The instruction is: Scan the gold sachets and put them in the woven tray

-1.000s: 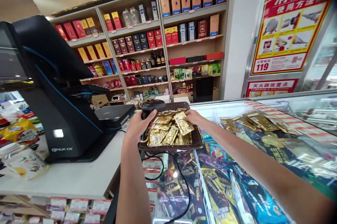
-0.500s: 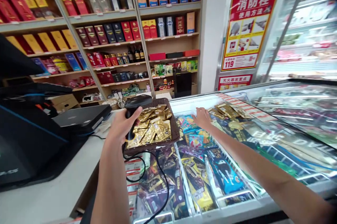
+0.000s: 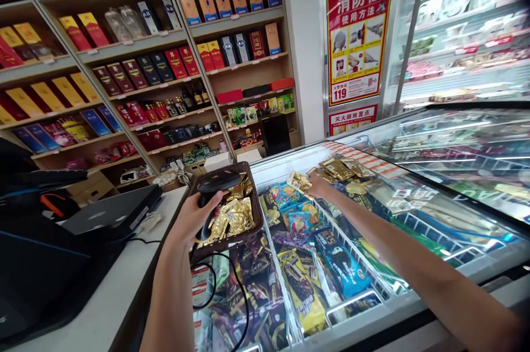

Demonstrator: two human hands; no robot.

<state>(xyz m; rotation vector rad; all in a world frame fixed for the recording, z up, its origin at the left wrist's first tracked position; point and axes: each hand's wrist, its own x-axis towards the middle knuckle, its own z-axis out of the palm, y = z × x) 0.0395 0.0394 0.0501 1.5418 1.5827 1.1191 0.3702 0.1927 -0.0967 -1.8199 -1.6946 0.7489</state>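
My left hand is wrapped around the handle of a black barcode scanner, its cable hanging below. The scanner is above the left part of a brown woven basket filled with gold foil packets. To the right, my right hand is closed on a gold packet, which sticks out to the left of the fingers. Several more gold packets lie just beyond that hand, on the freezer's glass. Colourful ice cream packs are beneath, in the freezer.
A chest freezer with white wire dividers fills the front and right. On the left stands a white counter with a black machine. Shelves of boxed goods line the back wall, beside a red poster.
The view has turned to the right. My right hand, earlier with no packet showing, now grips a gold packet. My left hand still holds the scanner over the basket.
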